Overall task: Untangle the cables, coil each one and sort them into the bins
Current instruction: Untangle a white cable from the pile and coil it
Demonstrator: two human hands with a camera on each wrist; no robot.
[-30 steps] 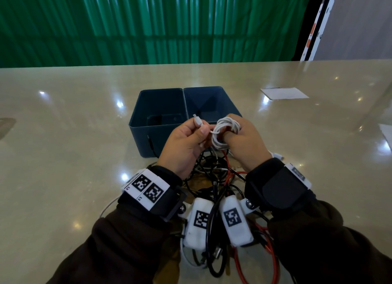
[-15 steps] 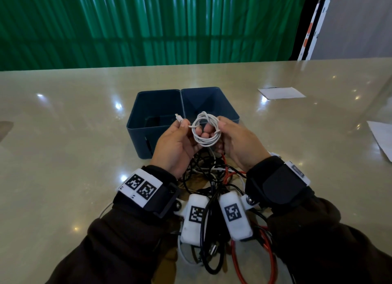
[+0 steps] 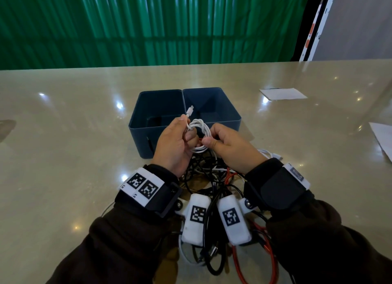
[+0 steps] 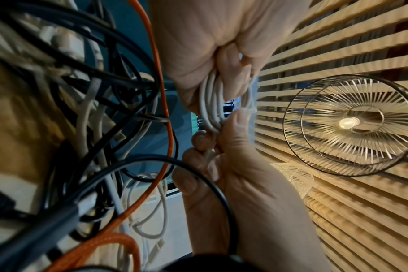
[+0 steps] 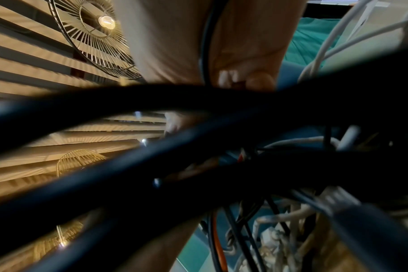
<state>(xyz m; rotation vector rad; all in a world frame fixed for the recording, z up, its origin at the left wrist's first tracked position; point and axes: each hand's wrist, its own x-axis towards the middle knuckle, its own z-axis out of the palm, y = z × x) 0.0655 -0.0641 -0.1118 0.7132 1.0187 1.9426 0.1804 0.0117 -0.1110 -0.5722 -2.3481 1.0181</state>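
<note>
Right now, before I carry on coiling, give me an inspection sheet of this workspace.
Surface: glossy beige table, light reflections.
Job's things: white cable coiled, its connector poking up; two dark blue bins side by side behind it.
Clutter: paper sheets far right.
Hands: left hand and right hand both grip the coil.
Cables: tangled pile of black, white and orange cables under the wrists.
Surroundings: green curtain behind.

White cable point(image 3: 199, 133) coiled above tangled cables point(image 3: 214, 177), two blue bins point(image 3: 184, 105) behind
</note>
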